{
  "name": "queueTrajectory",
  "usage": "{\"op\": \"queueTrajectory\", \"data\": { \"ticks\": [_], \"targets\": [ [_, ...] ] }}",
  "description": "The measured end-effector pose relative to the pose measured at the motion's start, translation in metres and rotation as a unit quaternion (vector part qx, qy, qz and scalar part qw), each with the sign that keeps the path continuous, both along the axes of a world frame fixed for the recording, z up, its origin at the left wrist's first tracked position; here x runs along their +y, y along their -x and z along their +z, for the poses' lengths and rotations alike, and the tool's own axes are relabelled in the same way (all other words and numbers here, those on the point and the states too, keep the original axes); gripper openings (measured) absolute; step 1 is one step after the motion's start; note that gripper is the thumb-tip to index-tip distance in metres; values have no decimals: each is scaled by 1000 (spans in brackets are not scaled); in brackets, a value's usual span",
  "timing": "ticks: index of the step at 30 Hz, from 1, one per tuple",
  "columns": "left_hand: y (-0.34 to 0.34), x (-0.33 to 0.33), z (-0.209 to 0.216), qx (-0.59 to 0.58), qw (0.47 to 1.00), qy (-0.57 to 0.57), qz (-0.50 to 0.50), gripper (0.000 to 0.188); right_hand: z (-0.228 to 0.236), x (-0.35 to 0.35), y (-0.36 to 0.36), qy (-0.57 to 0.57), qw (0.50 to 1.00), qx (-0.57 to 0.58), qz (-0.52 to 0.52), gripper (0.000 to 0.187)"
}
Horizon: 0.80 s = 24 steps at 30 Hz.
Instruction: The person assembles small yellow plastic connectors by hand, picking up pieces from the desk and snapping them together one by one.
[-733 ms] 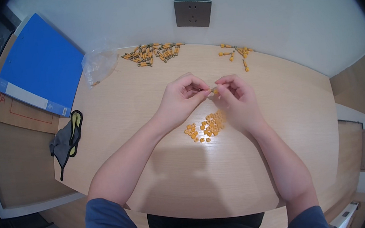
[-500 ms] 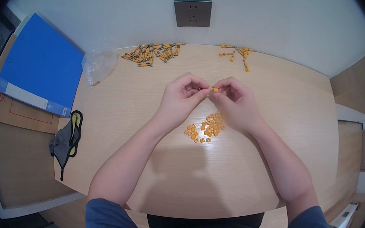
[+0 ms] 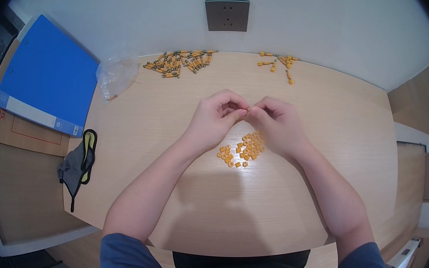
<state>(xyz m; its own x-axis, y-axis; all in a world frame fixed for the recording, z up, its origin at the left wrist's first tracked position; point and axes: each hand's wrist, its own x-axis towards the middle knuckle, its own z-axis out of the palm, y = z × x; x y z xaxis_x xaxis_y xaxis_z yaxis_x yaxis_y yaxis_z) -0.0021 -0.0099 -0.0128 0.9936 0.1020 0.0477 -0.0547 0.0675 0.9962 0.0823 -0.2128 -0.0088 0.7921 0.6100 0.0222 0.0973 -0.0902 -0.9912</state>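
Observation:
My left hand [image 3: 217,115] and my right hand [image 3: 280,124] meet fingertip to fingertip above the middle of the table. Both are closed in a pinch. Between them the fingers cover nearly all of a small yellow-and-metal binding post; its yellow cap is on the right hand's side, hidden now. Just below the hands lies a cluster of loose yellow caps [image 3: 248,155], some partly behind my right hand. At the back left is a heap of binding posts [image 3: 177,64] without caps. Several capped binding posts [image 3: 287,62] lie at the back right.
A clear plastic bag [image 3: 117,77] sits left of the heap. A blue binder [image 3: 46,73] and a grey pouch with black-and-yellow trim [image 3: 76,165] lie along the left side of the wooden table [image 3: 207,209]. A dark socket plate [image 3: 228,15] is on the wall behind.
Both hands have shifted slightly down and closed in together. The yellow cap seen between the fingertips before is now covered by them.

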Motion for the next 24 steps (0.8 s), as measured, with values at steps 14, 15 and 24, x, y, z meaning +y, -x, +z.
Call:
{"op": "queueTrajectory", "data": {
  "ticks": [14,15,24],
  "targets": [
    [0,-1,2,-4,1000,14,3,13,0,4,2,-48,999,13,-8,15],
    [0,-1,2,-4,1000,24,5,13,4,4,4,-42,999,-7,-5,13],
    [-1,0,-5,-17,1000,-23,-3,14,5,0,2,18,1000,-25,7,13]
  ]
}}
